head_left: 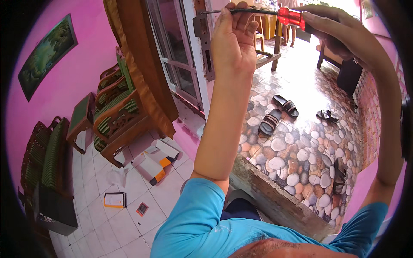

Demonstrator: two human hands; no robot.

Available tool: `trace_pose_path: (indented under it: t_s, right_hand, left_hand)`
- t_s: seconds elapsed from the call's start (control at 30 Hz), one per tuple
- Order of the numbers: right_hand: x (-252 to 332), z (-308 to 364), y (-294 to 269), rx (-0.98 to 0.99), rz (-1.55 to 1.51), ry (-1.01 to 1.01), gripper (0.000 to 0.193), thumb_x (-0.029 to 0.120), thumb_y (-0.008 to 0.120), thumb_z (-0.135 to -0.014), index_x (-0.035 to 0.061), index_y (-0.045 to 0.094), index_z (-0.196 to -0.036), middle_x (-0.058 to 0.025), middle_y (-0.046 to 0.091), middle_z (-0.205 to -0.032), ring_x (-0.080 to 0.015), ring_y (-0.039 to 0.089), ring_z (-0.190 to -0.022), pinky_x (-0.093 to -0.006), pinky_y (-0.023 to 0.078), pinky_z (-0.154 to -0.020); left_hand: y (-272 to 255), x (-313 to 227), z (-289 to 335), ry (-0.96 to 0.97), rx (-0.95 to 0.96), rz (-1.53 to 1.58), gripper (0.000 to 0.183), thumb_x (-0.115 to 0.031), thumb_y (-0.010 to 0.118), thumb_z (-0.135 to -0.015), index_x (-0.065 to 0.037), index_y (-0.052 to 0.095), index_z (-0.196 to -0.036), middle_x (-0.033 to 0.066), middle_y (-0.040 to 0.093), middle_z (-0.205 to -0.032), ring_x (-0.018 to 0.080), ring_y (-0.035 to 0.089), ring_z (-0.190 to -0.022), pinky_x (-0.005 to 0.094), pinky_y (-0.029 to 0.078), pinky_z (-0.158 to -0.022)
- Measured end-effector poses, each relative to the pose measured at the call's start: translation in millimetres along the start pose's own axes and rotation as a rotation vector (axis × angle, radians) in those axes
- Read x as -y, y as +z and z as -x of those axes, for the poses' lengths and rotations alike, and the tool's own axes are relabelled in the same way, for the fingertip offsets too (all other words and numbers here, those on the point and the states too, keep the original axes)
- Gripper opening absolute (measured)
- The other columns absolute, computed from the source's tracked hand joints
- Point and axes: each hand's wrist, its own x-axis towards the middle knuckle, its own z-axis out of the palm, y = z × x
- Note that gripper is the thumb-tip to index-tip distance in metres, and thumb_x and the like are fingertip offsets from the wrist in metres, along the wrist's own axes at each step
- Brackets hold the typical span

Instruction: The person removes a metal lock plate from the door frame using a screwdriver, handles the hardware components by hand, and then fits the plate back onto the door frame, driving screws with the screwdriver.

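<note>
Up at the top of the head view, a screwdriver (pixel 289 17) with a red, see-through handle lies level. My right hand (pixel 340 32) is closed round the handle's black end. My left hand (pixel 235 45) pinches the dark part of the shaft between thumb and fingers, close to the thin metal tip. That tip reaches the upper part of a long metal lock plate (pixel 207 53) on the edge of the door frame. Whether it sits in a screw head is too small to tell.
Left of the frame hangs a brown curtain (pixel 135 60) beside carved chairs (pixel 120 116). An opened box (pixel 152 165), a small orange-and-white box (pixel 115 200) and a small red packet (pixel 142 209) lie on white tiles. A raised sill (pixel 275 193) borders the pebble-patterned floor with sandals (pixel 271 121).
</note>
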Motion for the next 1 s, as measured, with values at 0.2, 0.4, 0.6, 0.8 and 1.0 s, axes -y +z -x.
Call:
trace_pose_path:
  t_s: [0.2,0.4,0.6,0.8,1.0]
  right_hand:
    - [-2,0,3,0.119,-0.367,0.298,0.041,0.045,0.062,-0.097,0.0049,0.068,-0.101,0.0061,0.044,-0.055,0.0011,0.032,-0.036,-0.0178,0.018,-0.032]
    - [-4,-1,-3,0.134,-0.700,0.528,0.042,0.046,0.060,-0.098,0.0080,0.061,-0.081,0.0065,0.040,-0.048,0.0012,0.029,-0.030,-0.0160,0.018,-0.026]
    - [0,-9,4,0.186,-0.683,0.536,0.043,0.046,0.057,-0.100,0.0107,0.056,-0.076,0.0059,0.041,-0.048,-0.0001,0.029,-0.029,-0.0163,0.019,-0.026]
    - [-27,3,5,0.130,-0.690,0.506,0.044,0.046,0.056,-0.101,0.0108,0.055,-0.074,0.0052,0.042,-0.047,-0.0009,0.029,-0.029,-0.0167,0.019,-0.027]
    - [-25,12,2,0.213,-0.670,0.417,0.041,0.043,0.054,-0.103,0.0071,0.061,-0.083,0.0046,0.043,-0.049,-0.0011,0.033,-0.031,-0.0163,0.021,-0.029]
  left_hand:
    - [31,-3,10,-0.103,-0.438,-0.043,0.020,-0.023,0.051,-0.108,-0.007,0.060,-0.117,0.0080,0.070,-0.112,0.0200,0.066,-0.105,0.0359,0.054,-0.085]
    - [32,-2,10,-0.082,-0.470,-0.022,0.024,-0.026,0.057,-0.106,-0.004,0.066,-0.109,0.0079,0.074,-0.098,0.0168,0.071,-0.087,0.0283,0.056,-0.070]
    - [35,-18,17,-0.118,-0.475,-0.120,0.021,-0.022,0.054,-0.107,-0.004,0.063,-0.112,0.0088,0.071,-0.103,0.0170,0.067,-0.095,0.0305,0.055,-0.073]
    - [16,-50,121,0.267,-0.374,-1.641,0.042,-0.022,0.074,-0.094,0.001,0.058,-0.126,0.0073,0.061,-0.110,0.0134,0.057,-0.091,0.0269,0.048,-0.080]
    - [-37,-123,101,-0.381,-0.252,-1.409,0.059,-0.022,0.083,-0.087,0.004,0.054,-0.131,0.0110,0.066,-0.117,0.0158,0.063,-0.102,0.0306,0.051,-0.090]
